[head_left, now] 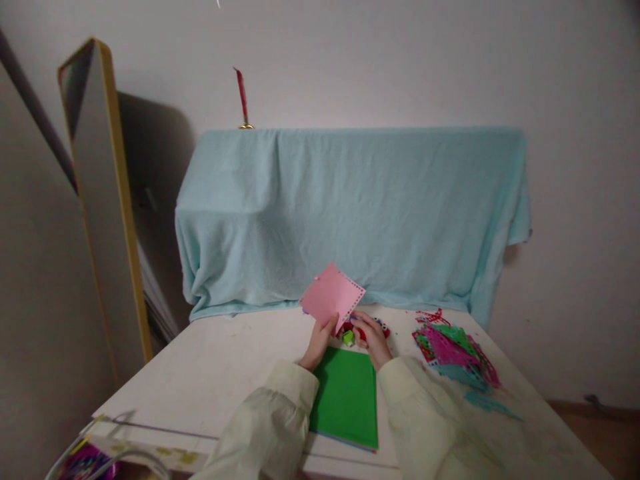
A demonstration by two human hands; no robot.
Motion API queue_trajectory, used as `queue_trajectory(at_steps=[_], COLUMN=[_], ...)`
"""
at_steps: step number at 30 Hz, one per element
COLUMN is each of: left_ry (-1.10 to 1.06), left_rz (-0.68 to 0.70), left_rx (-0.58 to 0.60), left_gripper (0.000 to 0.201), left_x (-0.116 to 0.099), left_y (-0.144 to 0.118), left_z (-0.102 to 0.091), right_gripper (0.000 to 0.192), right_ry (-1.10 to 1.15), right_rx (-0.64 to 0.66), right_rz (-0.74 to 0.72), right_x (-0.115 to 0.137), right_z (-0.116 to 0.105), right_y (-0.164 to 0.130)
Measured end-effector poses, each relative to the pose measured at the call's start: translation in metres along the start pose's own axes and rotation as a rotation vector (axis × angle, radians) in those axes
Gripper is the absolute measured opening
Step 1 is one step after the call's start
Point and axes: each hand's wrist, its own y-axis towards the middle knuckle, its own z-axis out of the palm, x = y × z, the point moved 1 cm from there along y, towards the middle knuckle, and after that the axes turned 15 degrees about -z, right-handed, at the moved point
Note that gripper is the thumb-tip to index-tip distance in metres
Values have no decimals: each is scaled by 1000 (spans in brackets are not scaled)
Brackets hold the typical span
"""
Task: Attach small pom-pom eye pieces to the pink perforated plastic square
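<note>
A: Left hand (319, 341)?
B: Pinched shut on the pink sheet (333, 297), gripping its lower corner. Sheet is tilted up off the table (210, 373), near the far edge, mid-width. Right edge of the sheet is punched with a dotted border.

A: Right hand (371, 337)?
B: Just right of the left one, fingers curled down over a small red punch (361, 328). Looks closed on it, touching the sheet's lower edge. Punch mostly hidden by the fingers.

A: Anything between the hands?
B: Small green bit (348, 337) on the tabletop, can't tell what it is.

A: Rest of the table?
B: Green sheet (347, 397) flat at the near edge, between both sleeves, on a thin stack. Pile of scraps (457, 353), pink, green and teal, toward the right edge. Blue cloth (350, 213) drapes something behind the far edge. Mirror (100, 200) leans on the wall off the left side.
</note>
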Motion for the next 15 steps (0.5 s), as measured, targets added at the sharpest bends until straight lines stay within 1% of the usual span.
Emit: queue_trajectory(at_steps=[3, 8, 13, 15], left_ry=[-12, -20, -39, -30], left_rz=[21, 0, -1, -18], left_rx=[60, 49, 90, 66], left_gripper=[51, 49, 46, 47], left_x=[1, 1, -4, -6], left_y=[0, 0, -4, -6], left_z=[1, 1, 3, 4], right_gripper=[30, 30, 29, 30], right_ry=[-20, -42, -52, -58], right_rx=[6, -12, -43, -57], right_rz=[-24, -26, -47, -49], right_x=[0, -1, -1, -1], right_z=[1, 0, 0, 0], right_y=[-1, 1, 2, 2])
